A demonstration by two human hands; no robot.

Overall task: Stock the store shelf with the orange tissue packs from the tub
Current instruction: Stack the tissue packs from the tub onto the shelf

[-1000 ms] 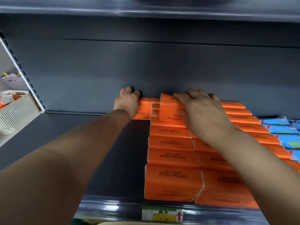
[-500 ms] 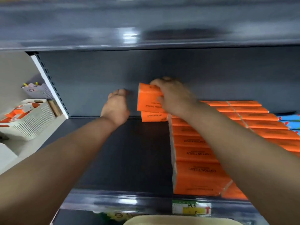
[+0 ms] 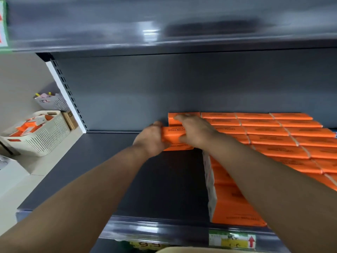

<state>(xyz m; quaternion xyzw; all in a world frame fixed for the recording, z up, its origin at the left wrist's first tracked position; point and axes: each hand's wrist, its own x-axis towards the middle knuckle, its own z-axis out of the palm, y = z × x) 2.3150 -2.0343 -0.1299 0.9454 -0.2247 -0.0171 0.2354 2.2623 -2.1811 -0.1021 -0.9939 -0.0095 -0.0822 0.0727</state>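
Both sets of fingers curl round one orange tissue pack point(image 3: 173, 133) at the far left end of the stocked rows point(image 3: 273, 141), left hand point(image 3: 149, 141) gripping its left end, right hand point(image 3: 195, 133) clasping over its top, both forearms stretched across the dark shelf point(image 3: 109, 170).

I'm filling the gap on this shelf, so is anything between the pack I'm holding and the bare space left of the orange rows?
Nothing visible does. The left hand and right hand grip the orange pack at the back, and the shelf floor beside the stocked rows shows bare.
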